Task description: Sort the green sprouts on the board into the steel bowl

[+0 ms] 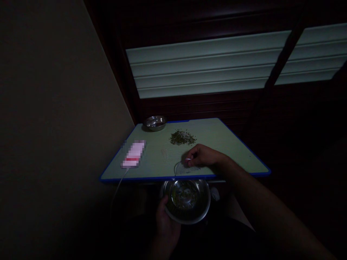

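Below the table's near edge, my left hand point(167, 222) grips the left rim of a wide stainless steel bowl point(204, 205). Some small bits lie inside it, too dark to name. My right hand point(202, 156) is over the front of the table, fingers pinched together. A tiny pale spot shows at the fingertips; whether it is a held piece or a nail I cannot tell. Under that hand is a greyish patch point(181, 169) with a dark curved outline. Just beyond it lies a loose pile of small dark green grains point(181, 137), with paler bits among them.
The pale green table point(227, 144) has a blue edge. A smaller metal bowl point(155, 123) stands at its back left corner. A lit phone point(134, 154) lies on the left, its white cable point(120, 182) hanging over the front edge. Behind are dark slatted doors point(206, 66).
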Tool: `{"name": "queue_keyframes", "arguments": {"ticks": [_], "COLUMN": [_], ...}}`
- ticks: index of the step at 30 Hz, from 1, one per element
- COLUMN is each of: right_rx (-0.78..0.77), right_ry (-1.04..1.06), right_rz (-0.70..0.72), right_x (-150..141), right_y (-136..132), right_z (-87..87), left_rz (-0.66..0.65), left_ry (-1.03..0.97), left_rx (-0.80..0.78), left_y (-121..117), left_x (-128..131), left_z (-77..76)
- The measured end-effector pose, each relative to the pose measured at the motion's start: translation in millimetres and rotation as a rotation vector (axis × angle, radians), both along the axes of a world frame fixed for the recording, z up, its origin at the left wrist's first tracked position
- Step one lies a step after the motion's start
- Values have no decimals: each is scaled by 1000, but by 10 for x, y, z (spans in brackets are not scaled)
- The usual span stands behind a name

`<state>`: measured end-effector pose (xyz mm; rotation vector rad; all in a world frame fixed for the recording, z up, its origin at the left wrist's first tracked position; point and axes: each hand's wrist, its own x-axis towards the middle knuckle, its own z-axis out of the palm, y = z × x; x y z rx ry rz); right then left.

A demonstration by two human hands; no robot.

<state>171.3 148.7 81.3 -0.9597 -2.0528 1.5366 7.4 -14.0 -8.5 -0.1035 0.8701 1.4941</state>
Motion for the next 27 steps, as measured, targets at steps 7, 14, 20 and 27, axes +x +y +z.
{"name": "queue_keyframes", "arguments": {"ticks": [7,14,20,27], "right_rx": [-19,-20,-32,58], "right_ry": [39,14,23,138], "right_rz": [-50,7,4,-257], "right_x": [-15,-12,4,2], "right_y": [-12,-39,-24,29], "right_z": [-45,9,-24,-58], "left_rz": [31,27,35,15], "left_ry": [-13,-22,-26,-16], "left_rx": [4,9,26,-36], "left_y": [5,9,3,-18], "left_x": [-10,0,-2,-8], "left_z": [7,28,25,-22]}}
